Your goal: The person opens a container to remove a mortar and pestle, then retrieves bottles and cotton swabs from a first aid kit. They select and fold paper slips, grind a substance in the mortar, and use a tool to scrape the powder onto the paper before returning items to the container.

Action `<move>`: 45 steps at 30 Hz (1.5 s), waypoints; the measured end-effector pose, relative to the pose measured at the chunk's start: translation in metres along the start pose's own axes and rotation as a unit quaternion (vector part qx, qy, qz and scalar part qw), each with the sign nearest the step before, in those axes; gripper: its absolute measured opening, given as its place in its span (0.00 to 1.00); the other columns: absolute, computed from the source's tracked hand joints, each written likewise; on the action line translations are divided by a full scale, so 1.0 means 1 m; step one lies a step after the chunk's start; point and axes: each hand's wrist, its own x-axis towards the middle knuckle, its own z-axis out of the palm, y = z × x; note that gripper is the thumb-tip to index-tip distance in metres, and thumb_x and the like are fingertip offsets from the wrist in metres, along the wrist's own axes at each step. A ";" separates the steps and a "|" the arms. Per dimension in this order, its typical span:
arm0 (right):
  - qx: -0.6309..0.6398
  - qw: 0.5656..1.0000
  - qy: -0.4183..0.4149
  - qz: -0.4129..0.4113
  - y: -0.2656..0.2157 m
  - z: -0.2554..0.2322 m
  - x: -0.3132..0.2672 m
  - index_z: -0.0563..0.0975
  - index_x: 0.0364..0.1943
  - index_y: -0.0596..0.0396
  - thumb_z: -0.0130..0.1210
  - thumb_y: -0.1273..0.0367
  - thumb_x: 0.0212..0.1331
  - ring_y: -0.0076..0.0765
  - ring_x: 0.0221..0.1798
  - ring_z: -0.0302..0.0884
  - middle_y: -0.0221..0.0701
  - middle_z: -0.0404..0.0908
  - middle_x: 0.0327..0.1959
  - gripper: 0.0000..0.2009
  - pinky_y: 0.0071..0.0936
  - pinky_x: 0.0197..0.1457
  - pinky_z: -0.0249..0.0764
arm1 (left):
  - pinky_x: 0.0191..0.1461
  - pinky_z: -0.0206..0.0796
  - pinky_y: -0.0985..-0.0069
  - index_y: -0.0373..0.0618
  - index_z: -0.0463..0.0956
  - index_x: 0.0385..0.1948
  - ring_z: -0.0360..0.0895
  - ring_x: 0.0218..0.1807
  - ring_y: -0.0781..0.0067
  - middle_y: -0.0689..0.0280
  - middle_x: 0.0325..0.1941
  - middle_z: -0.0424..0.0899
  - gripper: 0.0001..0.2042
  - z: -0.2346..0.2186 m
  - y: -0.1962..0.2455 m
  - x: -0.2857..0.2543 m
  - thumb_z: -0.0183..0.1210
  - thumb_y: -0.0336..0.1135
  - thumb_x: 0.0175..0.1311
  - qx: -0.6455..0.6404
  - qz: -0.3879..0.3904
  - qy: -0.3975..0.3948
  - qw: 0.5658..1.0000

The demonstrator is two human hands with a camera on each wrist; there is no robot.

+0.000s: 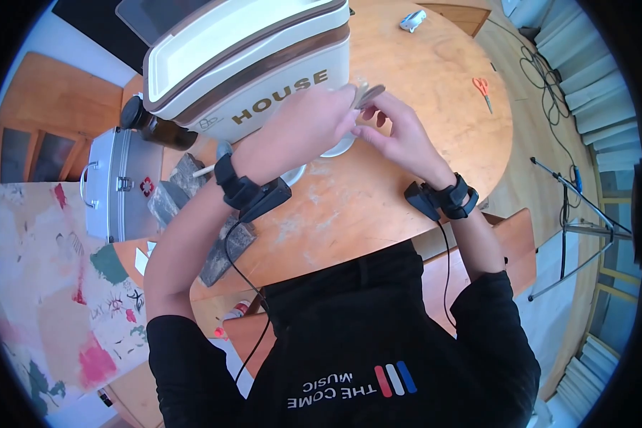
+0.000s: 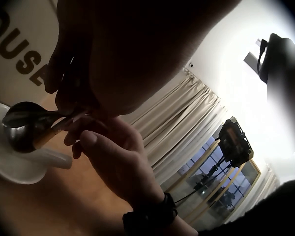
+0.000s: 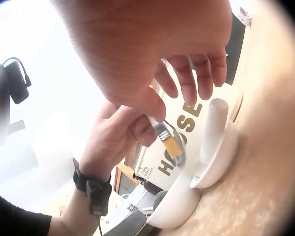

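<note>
In the left wrist view a shiny metal spoon (image 2: 24, 127) with a rounded bowl hangs over a white bowl (image 2: 12, 169). The left hand (image 1: 310, 125) pinches its handle, its fingertips partly hidden. Close beside it is the right hand (image 1: 403, 135), thumb right at the handle end and the other fingers loosely bent and spread. From the right wrist, the spoon (image 3: 173, 146) shows just below the right thumb. A white pestle (image 3: 214, 125) leans in a white mortar bowl (image 3: 225, 160), next to another white bowl (image 3: 177, 206).
A large cream box marked HOUSE (image 1: 264, 85) stands behind the hands. To the left are a dark jar (image 1: 167, 132), a silver case (image 1: 125, 192) and grey stone slabs (image 1: 228, 250). Orange scissors (image 1: 482, 91) and a small white-blue object (image 1: 413, 21) lie farther right.
</note>
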 end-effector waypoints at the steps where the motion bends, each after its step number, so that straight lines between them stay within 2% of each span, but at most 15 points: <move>1: 0.004 1.000 -0.004 0.010 0.003 0.000 -0.001 0.80 0.47 0.57 0.68 0.68 0.58 0.34 0.37 0.76 0.33 0.79 0.36 0.15 0.30 0.39 0.73 | 0.36 0.69 0.54 0.37 0.74 0.39 0.79 0.33 0.43 0.48 0.28 0.80 0.10 0.005 -0.002 0.001 0.58 0.37 0.72 0.000 0.016 -0.007 1.000; 7: 0.091 0.991 -0.012 0.098 0.016 0.007 -0.008 0.80 0.47 0.57 0.68 0.69 0.59 0.22 0.34 0.75 0.28 0.81 0.36 0.14 0.24 0.38 0.72 | 0.39 0.69 0.55 0.37 0.75 0.41 0.80 0.36 0.44 0.50 0.30 0.82 0.10 0.015 -0.020 -0.002 0.62 0.33 0.67 0.031 0.003 -0.062 0.998; 10: 0.195 0.971 -0.007 0.139 0.013 0.008 -0.006 0.80 0.46 0.59 0.66 0.72 0.62 0.18 0.36 0.76 0.26 0.83 0.39 0.11 0.21 0.41 0.74 | 0.42 0.70 0.58 0.37 0.77 0.44 0.80 0.39 0.48 0.53 0.33 0.82 0.11 0.001 -0.023 -0.012 0.64 0.31 0.64 -0.021 -0.052 -0.105 0.993; 13: 0.268 0.945 -0.007 0.189 0.006 0.004 -0.005 0.79 0.45 0.59 0.64 0.76 0.63 0.17 0.40 0.78 0.25 0.84 0.41 0.08 0.20 0.44 0.76 | 0.44 0.70 0.60 0.40 0.78 0.46 0.79 0.40 0.53 0.56 0.35 0.81 0.14 -0.004 -0.044 -0.026 0.66 0.32 0.61 0.013 -0.018 -0.043 0.999; 16: 0.218 0.957 -0.016 0.190 0.012 0.001 -0.006 0.80 0.42 0.59 0.63 0.77 0.63 0.19 0.42 0.80 0.25 0.83 0.39 0.06 0.21 0.46 0.77 | 0.44 0.70 0.60 0.41 0.79 0.44 0.79 0.39 0.52 0.56 0.36 0.81 0.14 -0.007 -0.052 -0.037 0.67 0.33 0.58 0.038 -0.018 -0.026 0.999; 19: 0.156 0.982 0.003 0.105 0.013 0.006 -0.011 0.80 0.39 0.59 0.64 0.78 0.61 0.21 0.40 0.80 0.26 0.81 0.37 0.05 0.22 0.44 0.76 | 0.44 0.70 0.59 0.40 0.78 0.39 0.78 0.39 0.50 0.57 0.35 0.80 0.12 -0.007 -0.042 -0.041 0.68 0.33 0.57 0.008 -0.042 -0.048 0.998; 22: -0.024 0.998 -0.024 0.055 -0.006 -0.003 -0.014 0.80 0.36 0.59 0.65 0.78 0.58 0.30 0.38 0.81 0.32 0.79 0.35 0.05 0.26 0.42 0.76 | 0.44 0.71 0.58 0.40 0.78 0.35 0.80 0.40 0.49 0.56 0.36 0.81 0.09 -0.003 -0.035 -0.033 0.67 0.32 0.56 0.052 -0.014 -0.085 0.995; 25: -0.100 0.994 -0.023 -0.043 -0.016 -0.006 -0.017 0.80 0.35 0.58 0.65 0.78 0.57 0.40 0.36 0.79 0.36 0.78 0.35 0.05 0.31 0.40 0.75 | 0.44 0.72 0.57 0.39 0.77 0.33 0.81 0.42 0.49 0.56 0.36 0.81 0.08 0.014 -0.043 -0.025 0.66 0.30 0.56 0.101 0.002 -0.065 0.993; 28: -0.113 0.992 -0.031 -0.053 -0.022 -0.005 -0.021 0.79 0.34 0.58 0.66 0.76 0.57 0.44 0.38 0.78 0.37 0.78 0.36 0.05 0.34 0.42 0.76 | 0.44 0.73 0.57 0.40 0.78 0.34 0.81 0.43 0.49 0.56 0.37 0.82 0.08 0.019 -0.047 -0.019 0.66 0.29 0.55 0.130 0.011 -0.053 0.990; 31: -0.152 0.981 -0.033 -0.114 -0.024 -0.004 -0.019 0.80 0.34 0.58 0.67 0.75 0.57 0.46 0.40 0.77 0.36 0.79 0.37 0.06 0.37 0.42 0.75 | 0.45 0.73 0.57 0.40 0.77 0.34 0.80 0.42 0.49 0.57 0.37 0.81 0.07 0.008 -0.046 -0.024 0.65 0.29 0.56 0.124 0.003 -0.047 0.991; 34: -0.172 0.976 -0.020 -0.129 -0.029 -0.002 -0.014 0.80 0.34 0.57 0.68 0.74 0.55 0.46 0.39 0.75 0.35 0.79 0.37 0.07 0.38 0.41 0.74 | 0.47 0.72 0.57 0.40 0.77 0.34 0.80 0.45 0.49 0.57 0.37 0.81 0.07 -0.014 -0.043 -0.037 0.64 0.30 0.58 0.106 0.014 -0.027 0.994; 37: -0.242 0.953 -0.025 -0.178 -0.030 0.005 -0.012 0.79 0.33 0.56 0.70 0.72 0.50 0.44 0.34 0.73 0.35 0.75 0.33 0.10 0.37 0.36 0.71 | 0.50 0.71 0.56 0.40 0.76 0.34 0.79 0.47 0.50 0.57 0.39 0.80 0.07 -0.040 -0.034 -0.056 0.64 0.32 0.60 0.079 0.010 -0.025 0.996; 41: -0.368 0.917 -0.059 -0.144 -0.067 0.024 -0.051 0.76 0.32 0.55 0.71 0.67 0.48 0.39 0.31 0.72 0.33 0.70 0.29 0.14 0.35 0.31 0.68 | 0.54 0.72 0.58 0.41 0.79 0.41 0.79 0.49 0.50 0.57 0.43 0.82 0.09 -0.045 -0.025 -0.073 0.63 0.32 0.61 0.107 -0.040 -0.074 0.991; 43: -0.392 0.911 -0.093 -0.088 -0.071 0.041 -0.074 0.74 0.32 0.54 0.71 0.64 0.47 0.37 0.30 0.72 0.31 0.69 0.28 0.15 0.33 0.30 0.68 | 0.54 0.73 0.59 0.41 0.80 0.42 0.80 0.50 0.51 0.57 0.43 0.83 0.10 -0.040 -0.023 -0.076 0.63 0.32 0.61 0.100 -0.027 -0.074 0.992; 45: -0.416 0.903 -0.073 -0.078 -0.067 0.052 -0.081 0.74 0.32 0.53 0.66 0.66 0.51 0.35 0.31 0.74 0.30 0.70 0.28 0.12 0.31 0.29 0.70 | 0.54 0.73 0.59 0.41 0.80 0.43 0.80 0.50 0.51 0.57 0.43 0.83 0.10 -0.033 -0.019 -0.075 0.63 0.32 0.61 0.101 -0.013 -0.080 0.992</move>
